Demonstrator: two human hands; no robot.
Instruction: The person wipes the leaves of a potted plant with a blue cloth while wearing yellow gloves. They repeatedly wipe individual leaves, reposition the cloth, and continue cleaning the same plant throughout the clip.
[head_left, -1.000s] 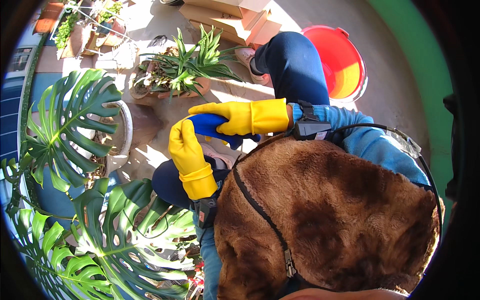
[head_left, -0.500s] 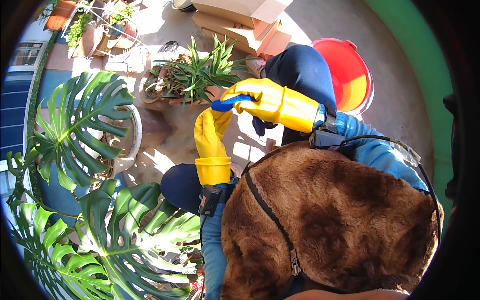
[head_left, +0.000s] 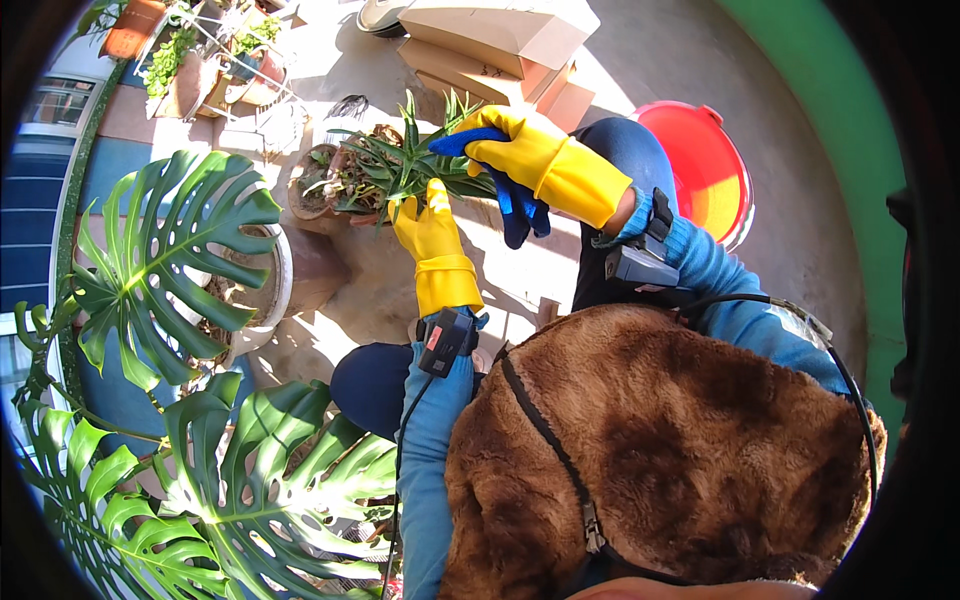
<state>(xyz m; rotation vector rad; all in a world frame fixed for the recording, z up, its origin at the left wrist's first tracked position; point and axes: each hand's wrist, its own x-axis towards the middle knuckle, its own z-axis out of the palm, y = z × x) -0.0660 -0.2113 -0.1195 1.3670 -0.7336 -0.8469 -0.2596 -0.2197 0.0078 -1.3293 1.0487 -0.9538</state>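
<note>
Yellow rubber gloves cover both of my hands. My right hand [head_left: 535,150] is closed around a blue cloth [head_left: 518,212]. One end of the cloth pokes out past the fingertips toward the left, and the rest dangles below the palm. My left hand [head_left: 432,232] reaches up to the near edge of a spiky green potted plant [head_left: 408,160], its fingers apart among the lower leaf tips. Whether a fingertip touches a leaf, I cannot tell. Part of the plant is hidden behind my right hand.
Large split-leaf plants [head_left: 165,250] crowd the left side, beside a white-rimmed pot [head_left: 283,275]. Cardboard boxes [head_left: 490,40] stand at the far side. A red bucket [head_left: 690,150] sits beyond my right knee. Small potted plants on a white rack [head_left: 225,75] are at far left.
My left hand has come away from the blue cloth and opened toward the plant. My right hand has shifted slightly up and right, and more of the cloth now hangs down.
</note>
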